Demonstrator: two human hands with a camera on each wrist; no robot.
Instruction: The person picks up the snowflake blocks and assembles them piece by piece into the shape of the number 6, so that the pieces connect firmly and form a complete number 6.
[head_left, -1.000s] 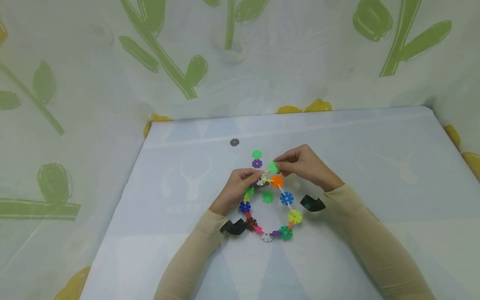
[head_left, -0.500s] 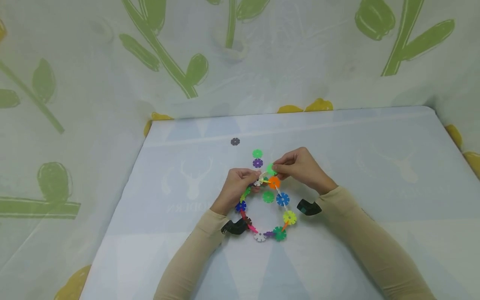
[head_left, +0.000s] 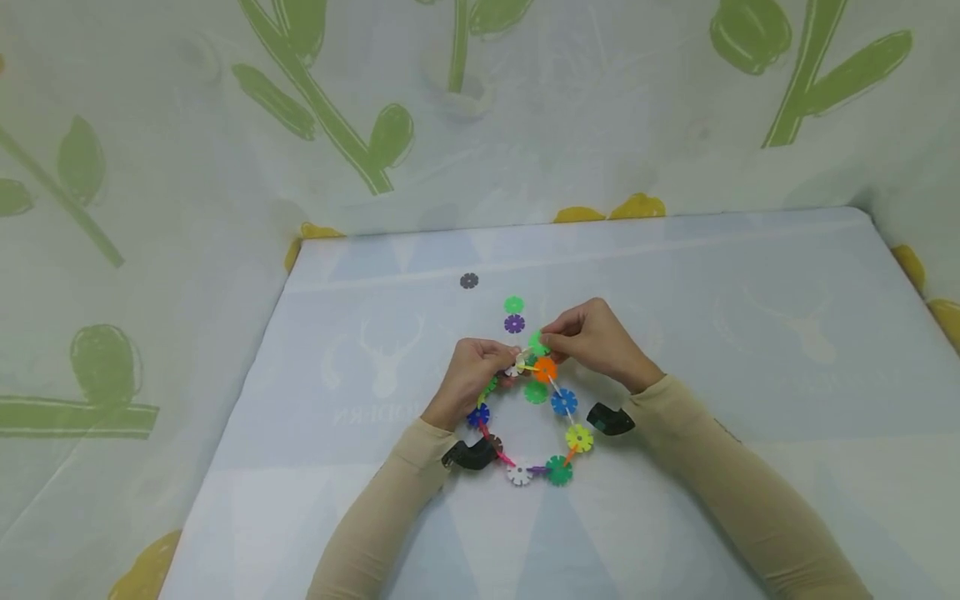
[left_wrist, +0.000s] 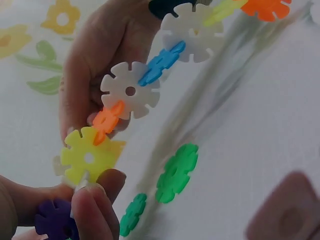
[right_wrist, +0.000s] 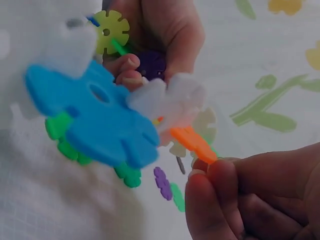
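Observation:
A ring of interlocking plastic snowflake discs in many colours hangs between the two hands; its near part shows a dark green disc [head_left: 558, 471] and a yellow disc [head_left: 579, 438]. My left hand [head_left: 468, 377] pinches the ring's upper left, by a white disc [head_left: 514, 367]. My right hand [head_left: 603, 342] pinches a bright green disc [head_left: 538, 343] close to the left fingertips. An orange disc [head_left: 545, 369] and a blue disc [head_left: 564, 402] sit just below. In the right wrist view an orange disc [right_wrist: 194, 143] reaches the right fingertips. Fingers hide the exact joint.
On the table [head_left: 750, 333], beyond the hands, lie a loose grey disc [head_left: 468, 281], a light green disc [head_left: 513, 305] and a purple disc [head_left: 514, 323]. Another green disc [head_left: 536, 392] shows inside the ring. A patterned curtain [head_left: 562, 125] rises behind the table.
My right hand has moved slightly left and down with the bright green disc, closer to the left hand. The ring's lower part has shifted left. The left hand has barely moved.

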